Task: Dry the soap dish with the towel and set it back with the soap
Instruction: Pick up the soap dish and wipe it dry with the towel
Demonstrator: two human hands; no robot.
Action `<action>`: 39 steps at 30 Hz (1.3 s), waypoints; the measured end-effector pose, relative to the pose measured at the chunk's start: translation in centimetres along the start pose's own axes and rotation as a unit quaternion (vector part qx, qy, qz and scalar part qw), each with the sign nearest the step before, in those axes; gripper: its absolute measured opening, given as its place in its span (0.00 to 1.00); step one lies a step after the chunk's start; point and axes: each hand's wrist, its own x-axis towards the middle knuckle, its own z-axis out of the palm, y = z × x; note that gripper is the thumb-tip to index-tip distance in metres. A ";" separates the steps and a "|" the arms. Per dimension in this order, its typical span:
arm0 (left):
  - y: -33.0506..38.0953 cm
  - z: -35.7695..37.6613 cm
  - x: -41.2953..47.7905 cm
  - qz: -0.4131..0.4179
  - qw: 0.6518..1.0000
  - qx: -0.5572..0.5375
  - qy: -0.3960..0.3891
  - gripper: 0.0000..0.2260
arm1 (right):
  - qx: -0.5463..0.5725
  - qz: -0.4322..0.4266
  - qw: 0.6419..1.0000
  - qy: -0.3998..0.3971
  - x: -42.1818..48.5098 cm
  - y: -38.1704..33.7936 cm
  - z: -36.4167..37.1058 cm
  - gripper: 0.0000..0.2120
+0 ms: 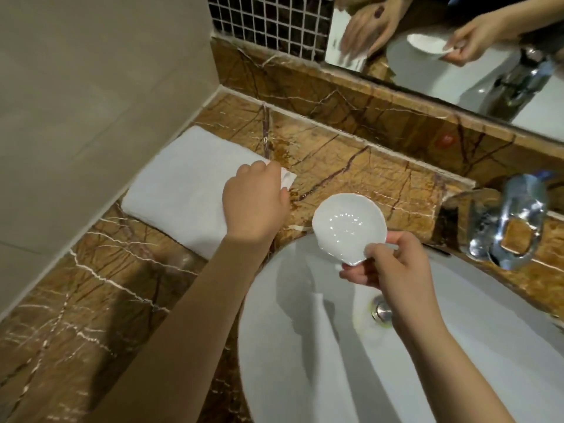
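Observation:
A white shell-shaped soap dish is held by its near rim in my right hand, above the far edge of the white sink. The dish is empty and shines as if wet. A folded white towel lies on the brown marble counter to the left. My left hand rests on the towel's right end, its fingers closed on the towel's corner. I see no soap.
A chrome tap stands at the right behind the sink. The drain sits in the basin's middle. A mirror above the marble ledge reflects both hands. A beige tiled wall closes off the left side.

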 end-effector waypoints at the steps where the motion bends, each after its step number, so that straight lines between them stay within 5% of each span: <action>1: -0.1 0.4 0.1 -0.012 1.000 0.009 0.000 0.13 | 0.002 -0.001 1.000 -0.005 0.3 0.0 0.2 0.09; 12: -1.2 2.4 0.1 -0.038 0.997 0.066 0.029 0.07 | -0.003 0.036 0.999 -0.024 3.2 1.4 1.5 0.07; 17: -2.0 0.4 -1.3 -0.014 0.985 -0.106 0.136 0.07 | -0.027 0.043 0.998 -0.026 3.7 1.1 1.5 0.08; 21: -2.0 -2.6 -1.8 -0.037 0.976 -0.165 0.138 0.07 | -0.040 0.059 0.995 -0.065 4.4 0.1 2.2 0.13; 31: -0.6 -2.2 -3.9 0.243 0.964 -0.102 0.037 0.12 | -0.238 -0.173 0.948 -0.121 3.2 -1.8 5.6 0.11; 39: -1.0 -1.4 -3.7 0.256 0.963 -0.086 -0.021 0.13 | -0.180 -0.171 0.967 -0.064 3.1 -0.9 5.6 0.15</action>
